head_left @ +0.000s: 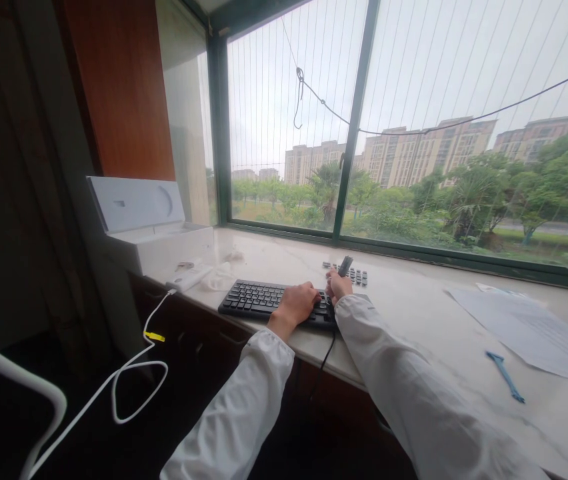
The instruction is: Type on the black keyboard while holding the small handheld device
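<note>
A black keyboard [257,298] lies on the pale marble window ledge [414,313]. My left hand [298,304] rests curled on the keyboard's right end, fingers closed down against the keys. My right hand [338,285] sits just beyond the keyboard's right edge, closed around a small dark tool [345,265] that sticks up from the fist. Just behind that hand, several loose black keycaps [357,275] lie in rows on the ledge. Both arms wear white sleeves.
An open white box [157,243] stands at the ledge's left end with small white items [191,275] beside it. A white cable [129,373] hangs off the ledge. Papers [529,330] and a blue tool [505,375] lie at the right. The window is behind.
</note>
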Tool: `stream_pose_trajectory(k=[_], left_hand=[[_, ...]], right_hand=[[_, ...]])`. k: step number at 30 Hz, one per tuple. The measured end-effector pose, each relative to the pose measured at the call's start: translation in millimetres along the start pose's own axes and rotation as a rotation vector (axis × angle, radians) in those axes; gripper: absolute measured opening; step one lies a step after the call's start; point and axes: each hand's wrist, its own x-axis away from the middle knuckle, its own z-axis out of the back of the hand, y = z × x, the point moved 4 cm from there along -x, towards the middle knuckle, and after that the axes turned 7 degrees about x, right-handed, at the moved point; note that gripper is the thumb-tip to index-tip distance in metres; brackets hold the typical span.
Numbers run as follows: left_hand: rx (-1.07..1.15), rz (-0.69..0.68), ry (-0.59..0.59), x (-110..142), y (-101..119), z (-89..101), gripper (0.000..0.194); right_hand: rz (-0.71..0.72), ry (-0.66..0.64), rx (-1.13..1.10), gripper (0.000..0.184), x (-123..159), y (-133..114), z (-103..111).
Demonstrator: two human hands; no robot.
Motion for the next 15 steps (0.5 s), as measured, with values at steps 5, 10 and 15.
stream_pose_trajectory(k=[5,10,15], left_hand=[[0.059,0.037,0.001,0.2,-1.0,1.2,0.032],[0.086,0.095,0.006,3.4,0.2,1.5,0.036],[0.089,0.09,0.031,2.9,1.3,-0.2,0.034]], right_hand=[[-0.003,0.089,0.002,0.027,-3.3,3.3,1.3],[0.015,0.129,-0.013,0.03,-6.5,6.0,1.8],[0.001,0.095,0.001,0.03,-4.3,8.6,-2.8]])
